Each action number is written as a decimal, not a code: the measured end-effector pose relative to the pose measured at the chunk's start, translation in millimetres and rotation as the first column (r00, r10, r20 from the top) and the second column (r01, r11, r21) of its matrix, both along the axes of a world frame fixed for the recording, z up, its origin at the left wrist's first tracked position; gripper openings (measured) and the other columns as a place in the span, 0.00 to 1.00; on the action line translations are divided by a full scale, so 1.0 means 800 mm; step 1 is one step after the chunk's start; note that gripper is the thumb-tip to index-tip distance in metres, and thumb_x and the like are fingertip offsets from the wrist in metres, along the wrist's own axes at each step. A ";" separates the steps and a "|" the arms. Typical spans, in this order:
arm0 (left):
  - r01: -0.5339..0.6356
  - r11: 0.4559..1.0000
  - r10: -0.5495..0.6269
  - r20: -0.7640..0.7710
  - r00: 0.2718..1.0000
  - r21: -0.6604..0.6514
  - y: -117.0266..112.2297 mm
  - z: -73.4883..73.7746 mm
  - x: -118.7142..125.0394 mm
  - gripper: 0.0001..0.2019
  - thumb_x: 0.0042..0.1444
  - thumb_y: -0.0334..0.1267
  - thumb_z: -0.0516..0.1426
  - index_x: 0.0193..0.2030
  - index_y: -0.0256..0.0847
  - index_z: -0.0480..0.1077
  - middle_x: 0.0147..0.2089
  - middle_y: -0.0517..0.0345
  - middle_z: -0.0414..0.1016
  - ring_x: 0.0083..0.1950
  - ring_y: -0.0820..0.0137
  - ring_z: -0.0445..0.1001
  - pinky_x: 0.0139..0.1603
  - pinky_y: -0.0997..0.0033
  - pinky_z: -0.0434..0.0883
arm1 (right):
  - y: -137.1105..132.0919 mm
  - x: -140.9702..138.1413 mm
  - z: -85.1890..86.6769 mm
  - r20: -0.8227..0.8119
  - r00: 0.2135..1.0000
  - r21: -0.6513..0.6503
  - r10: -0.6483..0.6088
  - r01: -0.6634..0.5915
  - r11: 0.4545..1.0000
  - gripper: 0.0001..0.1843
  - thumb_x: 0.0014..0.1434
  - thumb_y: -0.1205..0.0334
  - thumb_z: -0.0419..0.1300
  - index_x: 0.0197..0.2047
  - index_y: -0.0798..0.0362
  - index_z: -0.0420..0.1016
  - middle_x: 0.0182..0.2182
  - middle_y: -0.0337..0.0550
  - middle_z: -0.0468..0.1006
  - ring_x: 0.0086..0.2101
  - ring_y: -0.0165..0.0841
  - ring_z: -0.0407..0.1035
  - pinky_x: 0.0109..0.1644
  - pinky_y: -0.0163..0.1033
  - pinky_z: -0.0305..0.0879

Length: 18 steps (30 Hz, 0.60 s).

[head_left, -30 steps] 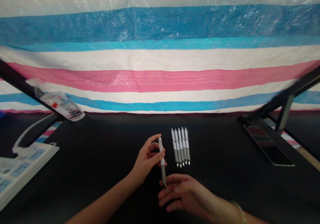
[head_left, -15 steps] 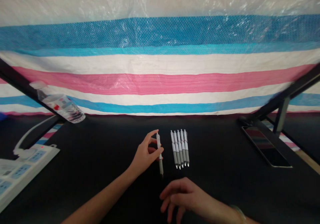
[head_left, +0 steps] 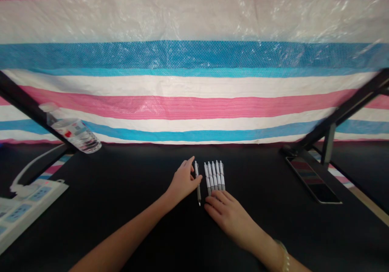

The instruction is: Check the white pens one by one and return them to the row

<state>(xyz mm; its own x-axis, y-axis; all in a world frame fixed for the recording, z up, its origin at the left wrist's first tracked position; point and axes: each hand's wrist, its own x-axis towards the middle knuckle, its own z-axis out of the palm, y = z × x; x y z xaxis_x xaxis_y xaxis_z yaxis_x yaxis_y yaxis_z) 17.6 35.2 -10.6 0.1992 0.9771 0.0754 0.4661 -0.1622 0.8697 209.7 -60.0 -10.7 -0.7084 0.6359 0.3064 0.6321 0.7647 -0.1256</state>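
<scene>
Pen (head_left: 198,192), slim white plastic with grey grip, in left hand (head_left: 182,183), just left of five-pen row (head_left: 214,177).
Pen lies right of the left palm, long axis near-far, tip toward near side, far end leaning slightly left; runs roughly parallel to the row of matching white-and-grey pens, narrow gap between. Left hand is the nearer one: thumb crosses the barrel, fingers on its left, light pinch; pen flat on matte black table (head_left: 136,175) or just above, cannot tell. Right hand (head_left: 229,215) palm down, fingers curled over the row's near ends, covering the tips; pressing or only resting, cannot tell. Its fingertips sit just right of the single pen's tip, apparently apart.
</scene>
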 end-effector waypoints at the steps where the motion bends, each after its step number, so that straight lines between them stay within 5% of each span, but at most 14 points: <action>1: 0.008 1.000 -0.007 0.007 1.000 -0.021 -0.008 0.001 -0.003 0.31 0.50 0.34 0.62 0.63 0.38 0.67 0.40 0.58 0.69 0.24 0.74 0.71 0.28 0.72 0.71 | -0.001 -0.002 0.000 0.010 1.000 0.022 0.012 -0.012 1.000 0.11 0.65 0.75 0.57 0.47 0.55 0.76 0.45 0.52 0.80 0.47 0.45 0.70 0.51 0.50 0.67; 9: 0.078 0.980 -0.059 0.110 0.992 -0.185 -0.071 0.014 -0.022 0.25 0.54 0.36 0.61 0.60 0.41 0.68 0.48 0.51 0.72 0.28 0.73 0.75 0.25 0.72 0.74 | -0.005 -0.003 0.013 0.020 0.997 0.065 0.081 -0.082 0.995 0.12 0.70 0.73 0.52 0.46 0.55 0.76 0.40 0.49 0.80 0.43 0.42 0.69 0.55 0.52 0.64; 14: 0.008 0.989 0.027 0.236 0.971 -0.146 -0.077 0.013 -0.021 0.16 0.57 0.37 0.60 0.53 0.42 0.71 0.47 0.53 0.74 0.31 0.70 0.76 0.28 0.71 0.76 | -0.004 -0.002 0.007 -0.098 0.992 -0.012 0.084 -0.086 0.996 0.13 0.69 0.74 0.53 0.50 0.54 0.75 0.42 0.52 0.81 0.46 0.44 0.71 0.56 0.53 0.65; 18: -0.072 0.990 0.107 0.327 0.939 -0.119 -0.078 0.016 -0.027 0.11 0.58 0.36 0.60 0.48 0.42 0.73 0.42 0.56 0.75 0.30 0.70 0.76 0.30 0.70 0.76 | -0.002 -0.004 0.003 -0.040 0.996 -0.020 0.074 -0.075 0.997 0.13 0.67 0.76 0.54 0.49 0.58 0.76 0.44 0.56 0.81 0.47 0.48 0.71 0.54 0.57 0.66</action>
<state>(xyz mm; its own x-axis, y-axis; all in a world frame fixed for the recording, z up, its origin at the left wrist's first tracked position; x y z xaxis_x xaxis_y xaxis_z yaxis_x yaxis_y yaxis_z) -3.7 -27.2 2.6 0.0917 0.9956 0.0191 0.1570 -0.0334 0.9870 206.8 -61.4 -8.4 -0.7421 0.5881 0.3216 0.5675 0.8066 -0.1656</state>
